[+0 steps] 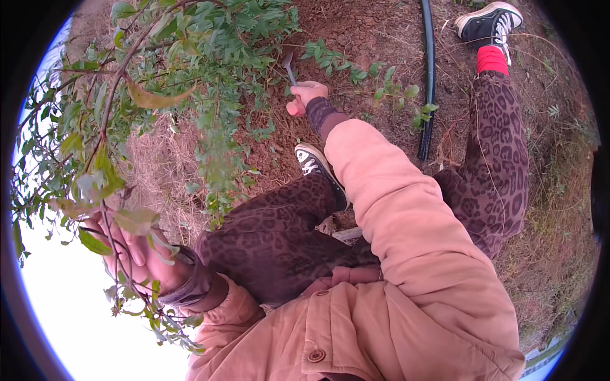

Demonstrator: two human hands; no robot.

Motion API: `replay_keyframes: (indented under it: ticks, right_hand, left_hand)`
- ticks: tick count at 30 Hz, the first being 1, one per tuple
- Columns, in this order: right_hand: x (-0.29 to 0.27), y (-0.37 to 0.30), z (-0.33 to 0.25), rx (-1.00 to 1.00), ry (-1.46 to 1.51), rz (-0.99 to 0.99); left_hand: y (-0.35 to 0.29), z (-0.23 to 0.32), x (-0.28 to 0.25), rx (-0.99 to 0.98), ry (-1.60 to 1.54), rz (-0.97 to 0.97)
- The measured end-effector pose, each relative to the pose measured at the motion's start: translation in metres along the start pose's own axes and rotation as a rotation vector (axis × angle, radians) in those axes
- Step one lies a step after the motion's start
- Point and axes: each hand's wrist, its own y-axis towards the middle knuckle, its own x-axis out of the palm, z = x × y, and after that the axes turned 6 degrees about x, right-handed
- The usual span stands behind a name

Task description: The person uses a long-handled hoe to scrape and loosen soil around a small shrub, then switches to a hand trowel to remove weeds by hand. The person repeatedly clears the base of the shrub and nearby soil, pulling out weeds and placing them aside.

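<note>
Stretched forward over reddish soil, my right hand (pixel 309 93) is closed around a small garden hand tool (pixel 291 73). Its grey metal end points away from me toward the base of the leafy shrub (pixel 222 51), and the tip looks notched; my fist hides most of the handle. At the left, my left hand (pixel 149 260) is raised among leaves with its fingers bent around a thin branch (pixel 113 235). Leaves and stems in front cover part of those fingers.
A black hose (pixel 427 82) runs across the ground right of my right arm. My legs are spread, with one sneaker (pixel 314 166) close to the shrub and the other sneaker (pixel 489 24) at the far right. Dry grass (pixel 162 165) lies beneath the shrub.
</note>
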Motion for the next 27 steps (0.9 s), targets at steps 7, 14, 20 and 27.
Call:
replay_keyframes:
  ticks: [7, 14, 20, 27]
  right_hand:
    - [-0.01, -0.086, 0.069, 0.065, -0.588, -0.243]
    - [-0.042, -0.13, 0.008, -0.063, -0.171, -0.141]
    - [-0.077, -0.182, -0.028, -0.084, -0.301, -0.149]
    - [-0.113, -0.19, -0.032, -0.017, -0.574, -0.28]
  left_hand:
    - [-0.014, -0.013, 0.025, 0.332, 0.388, 0.123]
    - [-0.037, 0.017, 0.033, 0.137, -0.02, -0.2]
    - [-0.026, 0.023, 0.012, 0.163, -0.074, -0.173]
    - [-0.013, 0.035, -0.053, 0.191, 0.04, -0.054]
